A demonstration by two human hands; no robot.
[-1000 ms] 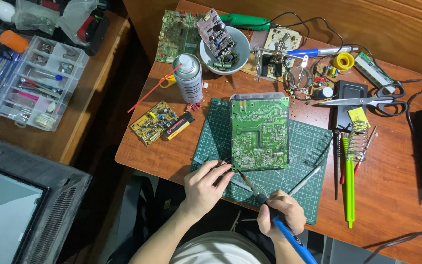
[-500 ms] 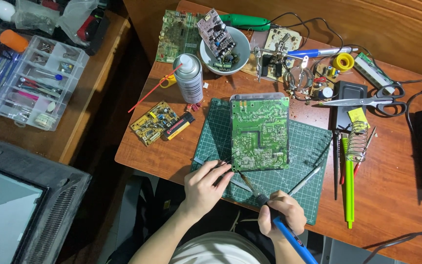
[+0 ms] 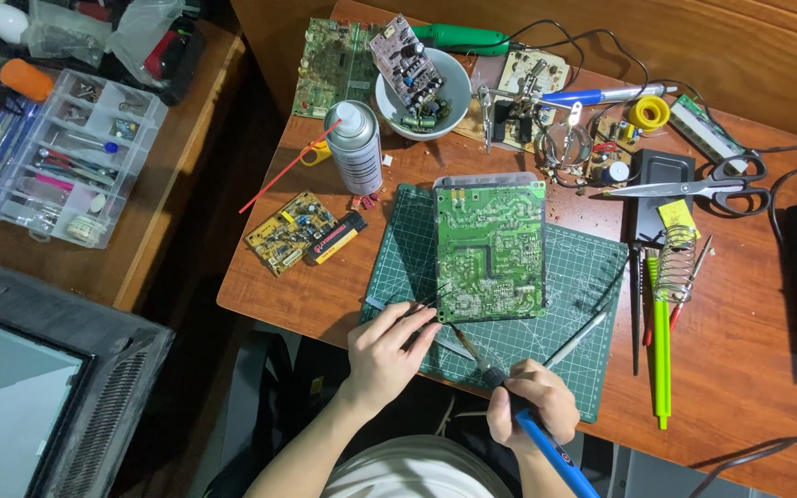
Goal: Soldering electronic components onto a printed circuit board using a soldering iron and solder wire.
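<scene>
On the green mat [image 3: 592, 267], the right hand [image 3: 529, 406] clenches a soldering iron [image 3: 509, 406] angled up-left toward the circuit board [image 3: 491, 249]; left hand [image 3: 387, 349] pinches tweezers [image 3: 431, 300].

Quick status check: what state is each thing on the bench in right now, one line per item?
Circuit board: flat on the green mat, solder side up.
Soldering iron: gripped in right hand, tip at the board's near edge.
Tweezers: pinched in left hand.
Scissors: shut.
Spray can: upright.
Parts box: open.
</scene>
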